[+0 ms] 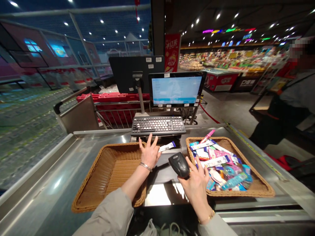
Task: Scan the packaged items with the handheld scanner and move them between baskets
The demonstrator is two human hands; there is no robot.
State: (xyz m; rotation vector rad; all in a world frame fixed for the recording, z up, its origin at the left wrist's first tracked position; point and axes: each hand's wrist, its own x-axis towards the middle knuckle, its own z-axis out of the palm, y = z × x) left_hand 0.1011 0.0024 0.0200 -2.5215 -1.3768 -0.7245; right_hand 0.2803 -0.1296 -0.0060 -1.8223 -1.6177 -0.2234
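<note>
My left hand [150, 153] is over the right edge of the left wicker basket [110, 146], fingers stretched toward the keyboard [158, 125]. A narrow white packet with a blue end [167, 146] sticks out from its thumb side, apparently pinched there. My right hand [195, 178] grips a black barcode scanner [178, 164], whose head points left and forward toward the packet. Its fingers partly lie along the scanner's right side. Beside it, the right wicker basket [261, 191] holds several small colourful packaged items, including long white packets [215, 162] and a light-blue packet [235, 181].
A lit monitor [176, 88] stands behind the keyboard, with the dark back of another screen [134, 73] to its left. Metal counter edges [103, 131] surround the baskets. Beyond are a cart with red items [115, 97] and a person [292, 95] at right.
</note>
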